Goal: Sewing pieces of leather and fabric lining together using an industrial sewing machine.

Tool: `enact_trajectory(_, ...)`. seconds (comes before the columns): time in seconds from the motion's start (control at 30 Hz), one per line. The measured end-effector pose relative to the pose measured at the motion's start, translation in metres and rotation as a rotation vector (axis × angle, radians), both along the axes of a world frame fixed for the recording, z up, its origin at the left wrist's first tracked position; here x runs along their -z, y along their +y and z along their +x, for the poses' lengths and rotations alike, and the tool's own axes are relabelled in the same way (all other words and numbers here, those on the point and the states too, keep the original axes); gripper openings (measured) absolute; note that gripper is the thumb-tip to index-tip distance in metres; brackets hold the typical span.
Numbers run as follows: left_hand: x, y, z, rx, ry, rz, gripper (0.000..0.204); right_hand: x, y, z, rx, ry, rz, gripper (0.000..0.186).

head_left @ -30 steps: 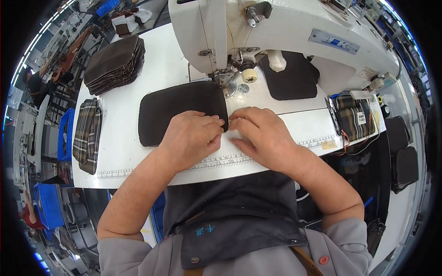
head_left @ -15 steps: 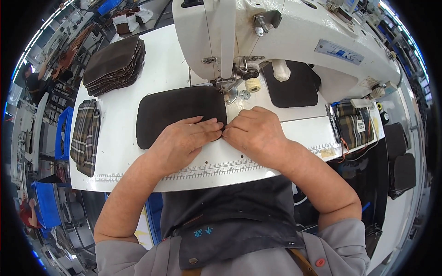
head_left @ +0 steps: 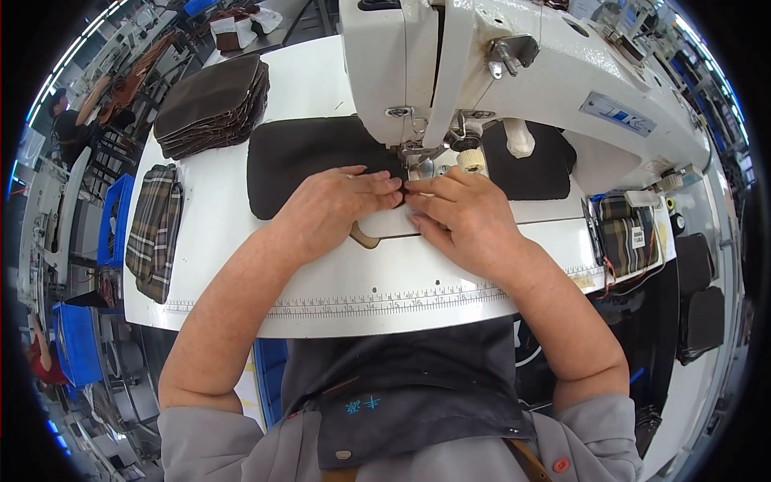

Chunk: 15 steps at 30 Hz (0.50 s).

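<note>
Fingers of left hand (head_left: 337,207) laid flat, side by side, on dark panel (head_left: 297,157); right hand (head_left: 467,215) fingers bent at its edge, cannot tell whether pinching. Panel on white table (head_left: 213,233), right edge at sewing machine (head_left: 385,72); likely edge stitching, next needs steady guiding. Panel farther from ruler (head_left: 353,306) than half-second ago.

Dark panel (head_left: 301,161), rounded corners, flat on white tabletop (head_left: 215,241).

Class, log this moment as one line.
left hand: on dark panel; right hand: at panel's right edge; sewing machine: at panel's upper-right corner
</note>
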<state>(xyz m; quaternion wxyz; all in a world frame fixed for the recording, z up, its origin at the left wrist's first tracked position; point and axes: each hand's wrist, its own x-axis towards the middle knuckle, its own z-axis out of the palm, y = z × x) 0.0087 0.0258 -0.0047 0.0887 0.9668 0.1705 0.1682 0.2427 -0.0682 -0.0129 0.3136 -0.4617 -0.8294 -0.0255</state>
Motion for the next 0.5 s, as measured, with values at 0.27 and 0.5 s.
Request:
enact_trajectory(0.27, 0.002, 0.016, 0.01, -0.067, -0.002, 0.024, 0.048, 0.002, -0.001, -0.003, 0.139, -0.087, -0.029, 0.035)
enact_trajectory(0.5, -0.008, -0.009, 0.025, -0.2, 0.072, 0.092, 0.05, 0.004, -0.001, -0.004, 0.16, -0.082, -0.027, 0.037)
